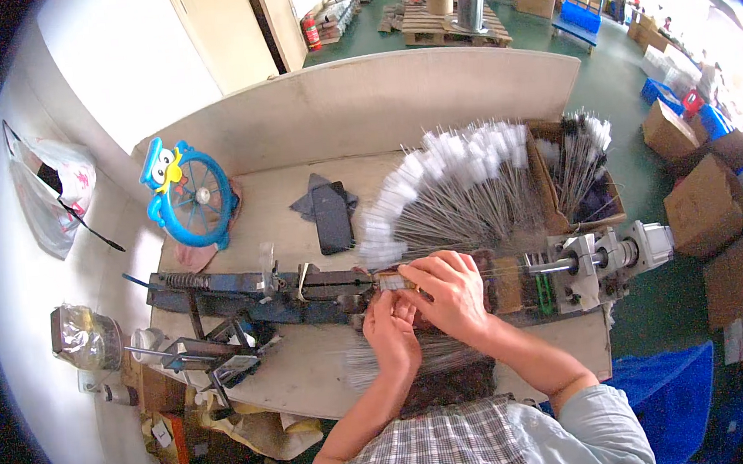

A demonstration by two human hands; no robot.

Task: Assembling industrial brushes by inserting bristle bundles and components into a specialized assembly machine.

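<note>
Thin grey metal rods with white tips (460, 192) fanned across the pale workbench (295, 369) behind the long dark blue-black winding machine (263, 291). Your right hand (446, 291) pinched a small white-and-tan piece (393, 282) on the machine; your left hand (390, 331) curled close beneath, fingertips hidden. You seemed mid-seating it; the next move likely needed careful alignment.

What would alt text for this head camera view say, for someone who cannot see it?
Seen from above, a person's left hand and right hand press together on a long dark metal machine lying across a workbench. A fan of thin white-tipped wires spreads behind the hands, with a black phone and a small blue fan to the left.
</note>
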